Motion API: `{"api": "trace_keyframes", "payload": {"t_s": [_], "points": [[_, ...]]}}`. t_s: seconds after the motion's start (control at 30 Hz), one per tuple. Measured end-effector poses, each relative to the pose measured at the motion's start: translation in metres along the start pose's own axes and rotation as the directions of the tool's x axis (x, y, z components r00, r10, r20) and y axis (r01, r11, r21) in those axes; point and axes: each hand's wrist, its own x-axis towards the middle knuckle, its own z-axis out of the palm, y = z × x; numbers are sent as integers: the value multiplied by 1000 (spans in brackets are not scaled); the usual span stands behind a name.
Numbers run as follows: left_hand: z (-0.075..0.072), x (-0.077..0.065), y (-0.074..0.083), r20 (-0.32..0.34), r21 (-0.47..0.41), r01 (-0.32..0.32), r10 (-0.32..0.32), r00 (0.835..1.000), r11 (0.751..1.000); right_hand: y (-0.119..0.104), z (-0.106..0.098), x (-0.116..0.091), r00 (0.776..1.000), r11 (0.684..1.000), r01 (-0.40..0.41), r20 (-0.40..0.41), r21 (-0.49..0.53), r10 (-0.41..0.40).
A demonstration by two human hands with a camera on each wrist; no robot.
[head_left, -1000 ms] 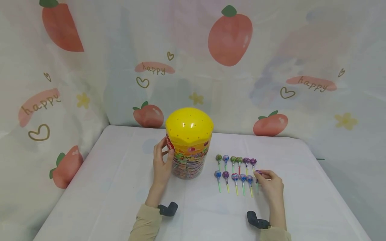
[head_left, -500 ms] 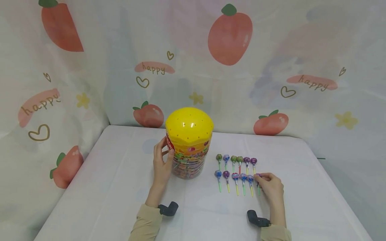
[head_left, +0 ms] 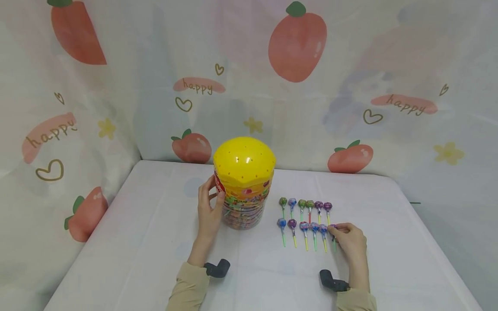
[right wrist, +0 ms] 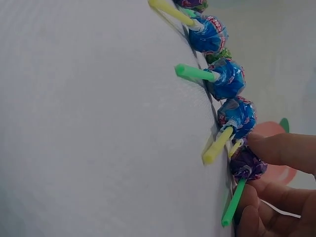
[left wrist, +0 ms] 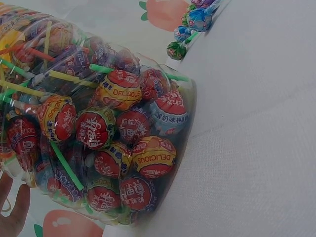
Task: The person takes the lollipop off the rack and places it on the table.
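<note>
A clear plastic jar [head_left: 243,216] full of wrapped lollipops stands upright on the table under a yellow domed lid [head_left: 244,160]. My left hand [head_left: 208,211] holds the jar's left side, thumb at the front; in the left wrist view, part of the hand [left wrist: 14,212] shows at the jar's edge. With thumb and fingers, my right hand [head_left: 351,242] pinches the wrapped head of a purple lollipop [right wrist: 248,164] at the right end of the near row. Its green stick points toward me. Left of it lies a blue lollipop [right wrist: 238,117] with a yellow stick.
Two rows of lollipops lie right of the jar, heads away from me. A green one [head_left: 283,201] starts the far row, a blue one [head_left: 282,223] the near row. A white cloth covers the table [head_left: 155,224]; a fruit-printed curtain [head_left: 241,52] hangs behind it.
My right hand has come down slightly with the purple lollipop at the right end of the near row. The left hand and jar have stayed in place.
</note>
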Motion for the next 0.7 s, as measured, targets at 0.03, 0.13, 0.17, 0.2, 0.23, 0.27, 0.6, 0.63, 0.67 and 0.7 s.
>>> {"api": "trace_keyframes", "payload": {"t_s": [0.03,0.13,0.17,0.2,0.23,0.27,0.6,0.63,0.67,0.7], "points": [[0,0,0,2,1,2,-2,1000,1000,0,-1,0,1000,1000,0,3,-4,0],[-1,0,1,7,-4,8,-7,1000,1000,0,-3,-1,1000,1000,-1,14,-5,1],[-1,0,1,7,-8,9,-9,1000,1000,-1,-4,-1,1000,1000,0,17,-4,0],[-1,0,1,7,-11,8,-8,1000,1000,-1,-5,-2,1000,1000,2,20,-5,-2],[0,0,1,6,-15,7,-7,1000,1000,-1,-6,-2,1000,1000,2,20,-4,-2],[1,1,-1,5,-18,6,-6,1000,1000,-2,-7,-2,1000,1000,-5,16,-7,5],[1,3,-38,13,-33,-33,33,999,999,-17,-15,-9,988,999,25,-156,26,-21],[-2,4,-38,14,-24,-45,46,999,999,-21,-16,-9,984,998,50,-174,31,-43],[-4,6,-38,15,-14,-60,60,998,998,-25,-16,-10,979,996,81,-191,35,-73],[-7,8,-38,16,-1,-76,76,997,997,-29,-17,-10,973,992,117,-206,37,-107]]}}
